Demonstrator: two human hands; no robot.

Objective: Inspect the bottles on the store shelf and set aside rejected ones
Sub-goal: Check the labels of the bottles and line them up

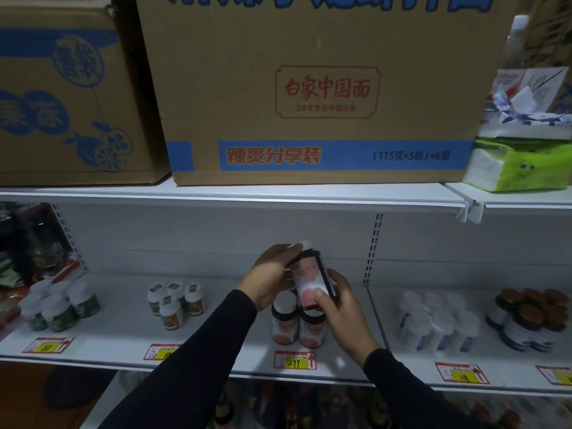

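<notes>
You hold the pink-labelled bottle (311, 275) tilted in the air above the white shelf (216, 323), near the middle. Your left hand (272, 274) curls its fingers over the white cap end; your right hand (337, 308) wraps the lower body, thumb pressed on the label. Two matching bottles (297, 323) stand just below your wrists, so a dropped elbow or a careless turn could knock them over, and a loose grip while rotating could let the bottle fall onto them. The shelf is smooth white metal with price tags (294, 360) along its near edge. The aisle is dim; cardboard boxes (309, 88) sit on the shelf above.
</notes>
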